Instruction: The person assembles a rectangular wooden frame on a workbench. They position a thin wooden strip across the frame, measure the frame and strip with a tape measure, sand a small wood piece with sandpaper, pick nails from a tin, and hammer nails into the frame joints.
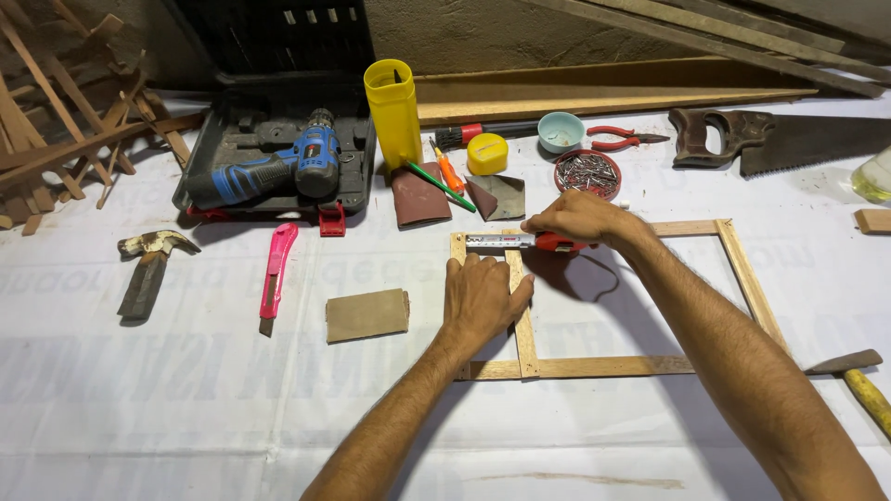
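Measuring is the step now: right hand fingers pinch a tape measure across the wooden frame's top-left corner; left hand lies flat, fingers together, pressing its slat. Keep it steady.

Left hand: lies flat, palm down, on the left part of the wooden frame, fingers spread over the upright slat.
Right hand: closed around a red tape measure; its blade runs left along the top of the frame.
Near the frame: a piece of sandpaper, a pink utility knife, a claw hammer.
Further back: a blue drill in its open case, a yellow tube, a round tin of nails, red pliers, a hand saw.
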